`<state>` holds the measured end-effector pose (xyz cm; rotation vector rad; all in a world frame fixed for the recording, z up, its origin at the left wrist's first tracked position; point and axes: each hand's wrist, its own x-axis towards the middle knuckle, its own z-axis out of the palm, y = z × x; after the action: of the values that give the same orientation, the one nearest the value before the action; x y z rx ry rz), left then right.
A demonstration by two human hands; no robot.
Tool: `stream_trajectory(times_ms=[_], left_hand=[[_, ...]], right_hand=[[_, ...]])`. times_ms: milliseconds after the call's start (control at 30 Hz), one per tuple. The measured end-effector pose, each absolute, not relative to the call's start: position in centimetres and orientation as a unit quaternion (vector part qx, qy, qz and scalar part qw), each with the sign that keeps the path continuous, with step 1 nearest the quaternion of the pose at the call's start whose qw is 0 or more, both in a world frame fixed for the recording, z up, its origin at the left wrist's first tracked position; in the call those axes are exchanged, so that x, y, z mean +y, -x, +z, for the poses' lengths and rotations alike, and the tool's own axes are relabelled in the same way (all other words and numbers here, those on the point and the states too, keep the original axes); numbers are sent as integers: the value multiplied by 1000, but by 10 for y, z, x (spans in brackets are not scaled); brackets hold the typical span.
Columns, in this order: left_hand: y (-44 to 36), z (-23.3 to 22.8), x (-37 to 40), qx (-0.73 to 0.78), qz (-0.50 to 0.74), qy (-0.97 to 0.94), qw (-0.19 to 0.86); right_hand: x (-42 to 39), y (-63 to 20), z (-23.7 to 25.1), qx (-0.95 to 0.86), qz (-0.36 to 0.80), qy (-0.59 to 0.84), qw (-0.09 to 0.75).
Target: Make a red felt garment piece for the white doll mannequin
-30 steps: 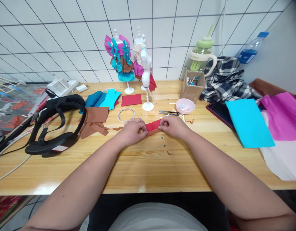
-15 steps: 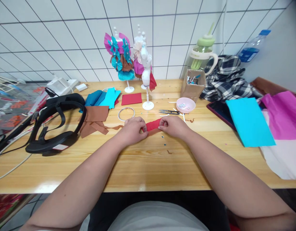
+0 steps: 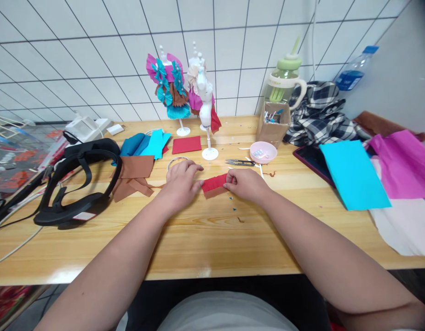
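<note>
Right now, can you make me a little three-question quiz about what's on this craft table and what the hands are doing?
1. True or false: the right hand pinches the red fabric piece.
2. Which lies nearest the left hand? A) blue-capped bottle B) metal ring C) checked cloth
3. Fill in: the small snips lie on the wooden table beside a ____ dish.

Key
1. True; its fingertips grip the piece's right edge.
2. B; the ring lies just behind the hand, partly hidden by it.
3. Pink.
</note>
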<state>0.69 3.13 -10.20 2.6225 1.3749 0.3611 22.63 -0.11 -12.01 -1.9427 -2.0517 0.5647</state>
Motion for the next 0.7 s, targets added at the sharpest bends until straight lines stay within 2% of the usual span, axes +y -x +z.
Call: stream_trajectory(times_ms=[100,300,567,700], left_hand=[[-19,-104,26,416,161,-891,89],[-33,-124,19,421,-9,-899,116],[-11,-116,29,449,-62,-883,122],[-8,-114,30,444,-64,-884,129]], right_hand=[[-3,-224,-118,-707,192,668,131],[1,-234,-117,-691,228,664,173],[8,-251,-122,-673,365,604,222],[10,-252,-123,-649,392,608,237]])
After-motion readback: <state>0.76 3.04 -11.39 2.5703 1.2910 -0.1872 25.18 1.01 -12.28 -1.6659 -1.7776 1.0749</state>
